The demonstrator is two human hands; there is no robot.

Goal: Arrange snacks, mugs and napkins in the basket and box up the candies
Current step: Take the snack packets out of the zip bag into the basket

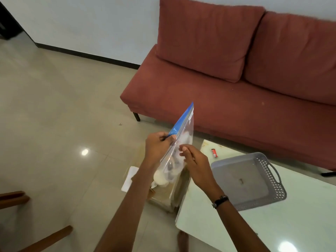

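A clear zip bag (pixel 183 131) with a blue seal strip hangs in the air over the floor, holding white and grey items I cannot make out. My left hand (pixel 157 148) pinches the bag's blue top edge. My right hand (pixel 195 163) is beside the bag's right side, fingers curled against the plastic. Below the bag stands an open cardboard box (pixel 170 193) on the floor. A grey perforated basket (pixel 249 180) with handles lies on the white table (pixel 272 224), with nothing in it. A small red snack packet (pixel 214 153) lies on the table behind the basket.
A red sofa (pixel 227 79) stands behind the table. White paper (pixel 130 179) lies on the tiled floor left of the box. Wooden chair parts (pixel 14 197) show at the lower left. A bare foot (pixel 182 241) is near the table's edge.
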